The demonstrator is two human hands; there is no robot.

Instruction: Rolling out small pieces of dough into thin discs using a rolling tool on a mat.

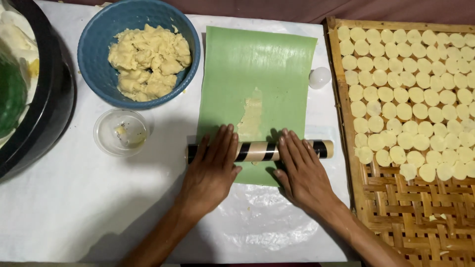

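Head view: left hand (212,165) and right hand (302,170) press flat, fingers extended, on striped roller (260,151); uneven pressure could tear green sheet (257,84).

Left hand (212,165) flat, palm down, fingers extended forward and close together, right hand (302,168) likewise flat, fingers slightly spread, both forearms angling inward from below, wrists straight.

Bare hands (210,168), bare forearms, no sleeves

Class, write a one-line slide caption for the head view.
Both hands, left and right, press a striped roller across a green sheet, between a dough bowl and a tray of discs.
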